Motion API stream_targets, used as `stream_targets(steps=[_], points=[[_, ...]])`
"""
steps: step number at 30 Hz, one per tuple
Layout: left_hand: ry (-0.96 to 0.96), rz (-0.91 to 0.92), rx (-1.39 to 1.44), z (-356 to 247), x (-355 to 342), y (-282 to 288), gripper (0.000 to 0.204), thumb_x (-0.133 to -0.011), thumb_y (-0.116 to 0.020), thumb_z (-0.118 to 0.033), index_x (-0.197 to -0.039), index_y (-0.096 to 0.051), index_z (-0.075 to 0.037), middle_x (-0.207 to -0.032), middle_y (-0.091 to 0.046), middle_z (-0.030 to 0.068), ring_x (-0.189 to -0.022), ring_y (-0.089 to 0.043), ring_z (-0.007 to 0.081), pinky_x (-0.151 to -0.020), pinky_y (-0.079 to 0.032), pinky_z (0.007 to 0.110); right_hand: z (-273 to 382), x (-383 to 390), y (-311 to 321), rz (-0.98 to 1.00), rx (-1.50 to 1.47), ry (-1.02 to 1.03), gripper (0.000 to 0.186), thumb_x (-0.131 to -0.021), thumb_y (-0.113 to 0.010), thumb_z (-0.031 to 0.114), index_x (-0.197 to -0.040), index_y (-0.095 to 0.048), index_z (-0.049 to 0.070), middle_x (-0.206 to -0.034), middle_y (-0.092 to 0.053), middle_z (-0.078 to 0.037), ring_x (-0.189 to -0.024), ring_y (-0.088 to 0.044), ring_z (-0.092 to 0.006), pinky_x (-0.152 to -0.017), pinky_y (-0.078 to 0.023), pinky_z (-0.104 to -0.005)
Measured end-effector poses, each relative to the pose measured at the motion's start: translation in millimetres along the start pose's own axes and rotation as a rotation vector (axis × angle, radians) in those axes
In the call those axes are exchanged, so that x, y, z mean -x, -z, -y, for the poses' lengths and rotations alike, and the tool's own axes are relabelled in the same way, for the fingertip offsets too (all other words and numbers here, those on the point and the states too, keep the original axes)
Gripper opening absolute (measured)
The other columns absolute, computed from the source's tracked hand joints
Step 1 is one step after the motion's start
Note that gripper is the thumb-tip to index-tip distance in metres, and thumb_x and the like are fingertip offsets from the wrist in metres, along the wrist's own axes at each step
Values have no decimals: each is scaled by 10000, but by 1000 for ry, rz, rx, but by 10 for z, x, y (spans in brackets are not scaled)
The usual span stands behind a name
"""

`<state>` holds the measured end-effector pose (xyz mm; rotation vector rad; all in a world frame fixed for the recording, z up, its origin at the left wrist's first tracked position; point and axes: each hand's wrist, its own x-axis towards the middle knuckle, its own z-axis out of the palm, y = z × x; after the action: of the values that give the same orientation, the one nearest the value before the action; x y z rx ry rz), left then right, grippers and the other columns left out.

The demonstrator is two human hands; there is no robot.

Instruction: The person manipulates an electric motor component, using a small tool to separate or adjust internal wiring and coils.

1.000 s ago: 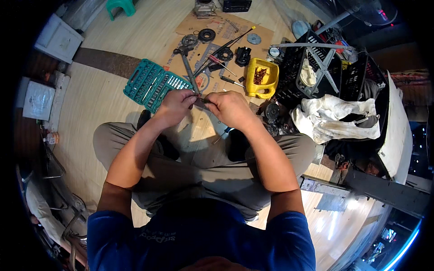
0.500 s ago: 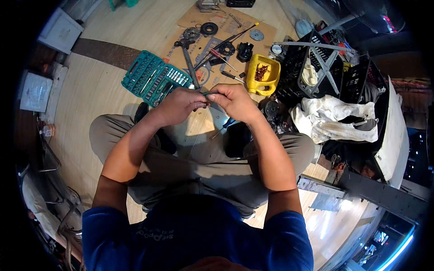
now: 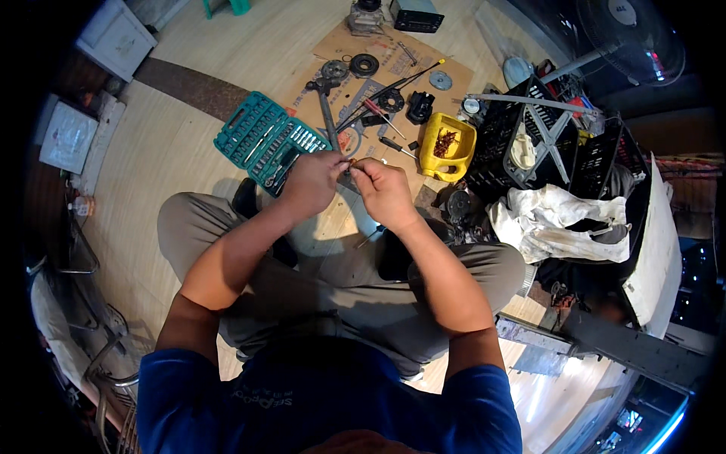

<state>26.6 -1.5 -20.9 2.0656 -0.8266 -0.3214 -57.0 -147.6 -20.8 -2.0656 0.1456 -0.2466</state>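
My left hand and my right hand meet above the floor between my knees, fingertips nearly touching. Both are closed in a pinch around a small copper-coloured piece; its exact kind is too small to tell. Just beyond the fingers lies a long-handled hammer. Beside my left hand, a green socket set case lies open with its sockets in rows. To the right of my right hand stands a cut-open yellow plastic jug holding reddish-copper bits.
Flattened cardboard carries a red-handled screwdriver, a black-handled screwdriver, a black ring and a metal disc. Black crates and a white cloth crowd the right side. Another screwdriver lies near my right foot.
The view has shifted, so the floor things sit lower and further right. My right hand has turned and come slightly nearer to me. The copper-coloured piece shows more clearly between the fingertips.
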Motion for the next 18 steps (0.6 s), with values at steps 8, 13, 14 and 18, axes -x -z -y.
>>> stream_targets(steps=[8,13,14,18], points=[[-324,-190,-298,34,32,-36,52,-749,-568,-41,-792,-546,-21,-721,-571,160,-671,-601,339,-589,-483,417,-99,-30,-120,-55,-316,-141,168,-866,-604,111,-969,-664,-8,-716,-661,-84,-608,-568,-97,-581,-465,-265],[-292,-187,-282,0,56,-17,53,-732,-562,-26,-783,-546,-21,-721,-570,156,-674,-600,343,-591,-482,423,-90,-10,-126,-37,-356,-261,173,-875,-609,127,-914,-668,-31,-656,-611,-14,-584,-491,-55,-540,-415,-226],[-279,-173,-284,-5,52,-13,48,-730,-560,-23,-775,-545,-22,-718,-568,155,-676,-600,345,-593,-483,423,-101,-10,-136,-34,-353,-261,173,-875,-609,127,-914,-668,-31,-656,-611,-14,-584,-491,-55,-540,-415,-226],[-298,-146,-278,-7,47,-9,57,-753,-572,-39,-807,-574,-19,-730,-578,160,-673,-597,351,-590,-481,424,-131,-4,-221,-137,-305,-223,170,-865,-633,141,-885,-674,-22,-631,-601,-6,-569,-481,-54,-526,-406,-230]])
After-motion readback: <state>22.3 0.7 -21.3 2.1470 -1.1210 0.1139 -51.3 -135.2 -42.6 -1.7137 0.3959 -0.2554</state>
